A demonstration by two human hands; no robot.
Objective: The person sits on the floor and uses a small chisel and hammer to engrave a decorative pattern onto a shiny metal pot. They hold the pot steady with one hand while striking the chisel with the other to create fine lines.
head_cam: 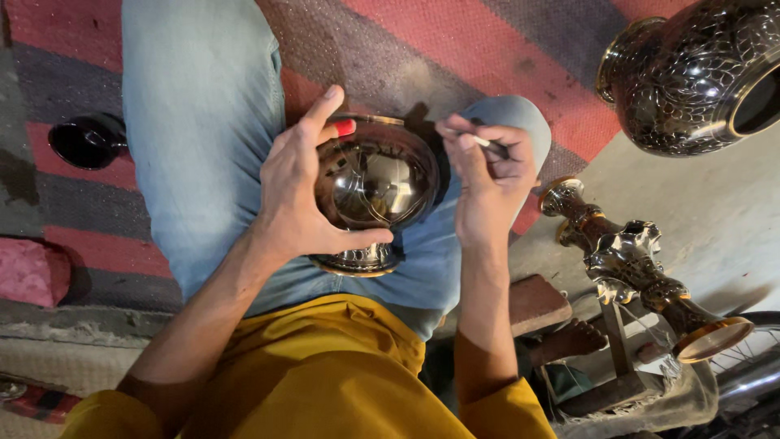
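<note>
Metal bowl (pixel 375 183) above striped rug (pixel 487 57)

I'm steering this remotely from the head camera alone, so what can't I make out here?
- Tip of the thin tool in the right hand: hidden behind the metal bowl rim.
- Bowl's base: mostly covered by the left hand.
- Large patterned vase: cut off by the top-right edge.
- Dark round object at left: too dim to identify.

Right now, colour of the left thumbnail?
Red polish on the left hand's thumbnail, clearest in the head view.
</note>
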